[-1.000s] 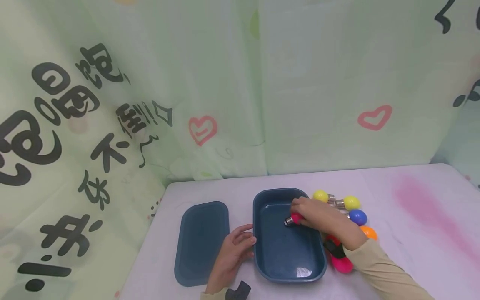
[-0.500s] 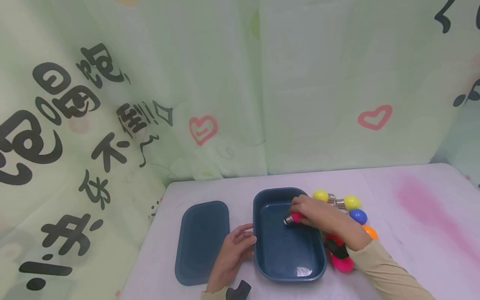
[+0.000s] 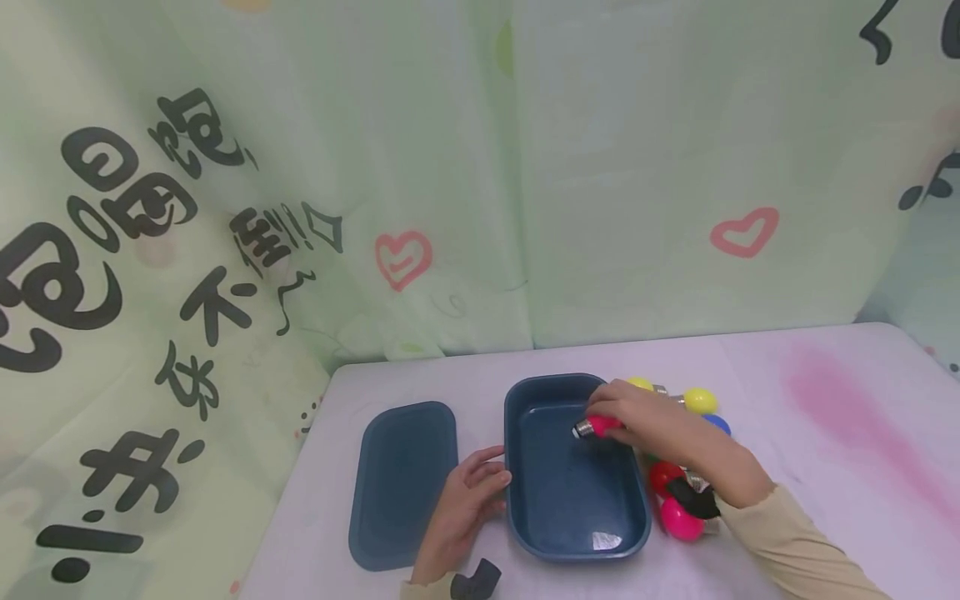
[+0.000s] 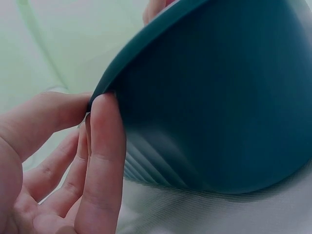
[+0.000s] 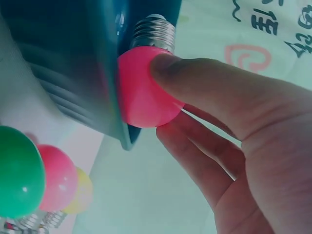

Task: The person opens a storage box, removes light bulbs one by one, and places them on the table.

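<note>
A dark blue plastic box (image 3: 525,537) stands on the table. My left hand (image 3: 468,508) is at its left side; in the left wrist view the thumb and a finger (image 4: 105,141) pinch the box's rim (image 4: 109,73). Over the box's right half, my right hand (image 3: 648,421) holds a pink light bulb (image 3: 603,426) by its round globe. The bulb's metal screw base (image 5: 155,33) points away from the hand, toward the box's left wall. In the right wrist view the thumb lies on the globe, close to the rim; whether the globe touches it I cannot tell.
Right of the box lie several loose bulbs: yellow (image 3: 701,401), blue (image 3: 717,423), red (image 3: 664,478) and pink (image 3: 681,521), partly behind my right arm. A green one (image 5: 19,170) shows in the right wrist view. A flat blue lid-like panel (image 3: 405,487) lies at left; a printed curtain (image 3: 622,167) hangs behind.
My right hand, with the pink bulb, has moved slightly up and to the right in the head view, covering more of the yellow and blue bulbs. My left hand has stayed at the box's rim.
</note>
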`<act>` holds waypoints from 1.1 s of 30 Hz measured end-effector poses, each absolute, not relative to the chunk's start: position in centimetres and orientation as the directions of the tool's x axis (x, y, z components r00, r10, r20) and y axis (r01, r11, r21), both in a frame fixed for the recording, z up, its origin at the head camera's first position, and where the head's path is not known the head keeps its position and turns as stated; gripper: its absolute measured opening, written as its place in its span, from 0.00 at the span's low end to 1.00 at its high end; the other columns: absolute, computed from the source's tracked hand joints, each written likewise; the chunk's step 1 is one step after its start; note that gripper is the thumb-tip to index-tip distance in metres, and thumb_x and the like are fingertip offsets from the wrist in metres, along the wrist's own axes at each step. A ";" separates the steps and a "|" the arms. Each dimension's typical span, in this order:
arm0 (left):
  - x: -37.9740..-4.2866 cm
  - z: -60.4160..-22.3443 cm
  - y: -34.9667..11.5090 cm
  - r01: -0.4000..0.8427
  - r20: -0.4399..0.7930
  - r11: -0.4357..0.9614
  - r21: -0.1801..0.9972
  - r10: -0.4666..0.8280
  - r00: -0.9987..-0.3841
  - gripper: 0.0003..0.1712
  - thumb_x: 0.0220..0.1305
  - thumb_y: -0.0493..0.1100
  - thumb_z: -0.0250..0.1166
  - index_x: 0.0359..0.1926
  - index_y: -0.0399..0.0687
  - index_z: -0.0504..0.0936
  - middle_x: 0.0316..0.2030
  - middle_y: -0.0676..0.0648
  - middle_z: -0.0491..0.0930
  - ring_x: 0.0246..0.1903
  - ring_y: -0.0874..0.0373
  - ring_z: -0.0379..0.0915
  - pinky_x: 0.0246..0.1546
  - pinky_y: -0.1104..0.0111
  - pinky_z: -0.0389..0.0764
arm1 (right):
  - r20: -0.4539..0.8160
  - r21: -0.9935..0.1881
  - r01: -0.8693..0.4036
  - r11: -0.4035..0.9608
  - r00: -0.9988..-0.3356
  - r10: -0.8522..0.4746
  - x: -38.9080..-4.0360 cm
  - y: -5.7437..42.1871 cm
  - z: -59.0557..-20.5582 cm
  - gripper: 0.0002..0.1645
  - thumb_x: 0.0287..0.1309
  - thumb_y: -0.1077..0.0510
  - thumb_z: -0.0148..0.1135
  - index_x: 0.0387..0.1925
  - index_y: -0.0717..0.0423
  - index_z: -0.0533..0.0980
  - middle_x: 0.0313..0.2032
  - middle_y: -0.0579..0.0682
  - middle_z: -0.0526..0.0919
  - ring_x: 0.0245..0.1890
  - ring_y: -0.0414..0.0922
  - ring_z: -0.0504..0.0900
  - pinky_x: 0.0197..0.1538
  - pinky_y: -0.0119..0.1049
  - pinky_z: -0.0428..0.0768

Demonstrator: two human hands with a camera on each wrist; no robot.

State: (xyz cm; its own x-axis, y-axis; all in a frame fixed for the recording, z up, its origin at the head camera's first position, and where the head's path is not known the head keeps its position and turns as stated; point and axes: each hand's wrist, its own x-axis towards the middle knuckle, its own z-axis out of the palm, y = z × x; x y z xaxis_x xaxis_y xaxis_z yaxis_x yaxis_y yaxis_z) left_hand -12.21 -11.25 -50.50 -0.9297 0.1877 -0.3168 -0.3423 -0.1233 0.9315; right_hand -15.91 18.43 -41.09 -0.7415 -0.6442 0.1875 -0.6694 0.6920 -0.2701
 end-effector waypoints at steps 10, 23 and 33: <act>-12.4 -50.5 -11.1 -0.333 -0.305 -0.134 0.933 0.194 -0.933 0.30 0.62 0.42 0.70 0.64 0.45 0.74 0.44 0.47 0.82 0.39 0.59 0.78 0.34 0.69 0.79 | 0.219 -0.259 -0.644 0.719 -0.765 -0.606 -14.4 20.0 -39.8 0.23 0.46 0.60 0.78 0.47 0.53 0.83 0.47 0.50 0.82 0.49 0.48 0.80 0.43 0.39 0.85; -12.4 -50.5 -11.3 -0.346 -0.328 -0.103 0.933 0.160 -0.931 0.30 0.59 0.44 0.73 0.62 0.46 0.76 0.46 0.45 0.83 0.39 0.57 0.79 0.36 0.68 0.81 | 0.286 -0.210 -0.662 0.719 -0.745 -0.603 -12.4 22.9 -39.6 0.25 0.44 0.61 0.79 0.48 0.51 0.83 0.49 0.49 0.81 0.49 0.48 0.79 0.43 0.38 0.85; -12.1 -50.5 -11.3 -0.321 -0.299 -0.114 0.940 0.177 -0.938 0.29 0.60 0.43 0.71 0.62 0.44 0.75 0.43 0.47 0.81 0.38 0.59 0.78 0.35 0.69 0.80 | 0.296 -0.165 -0.607 0.778 -0.782 -0.548 -10.7 25.2 -40.3 0.29 0.41 0.57 0.81 0.49 0.53 0.83 0.49 0.50 0.82 0.49 0.49 0.80 0.41 0.40 0.85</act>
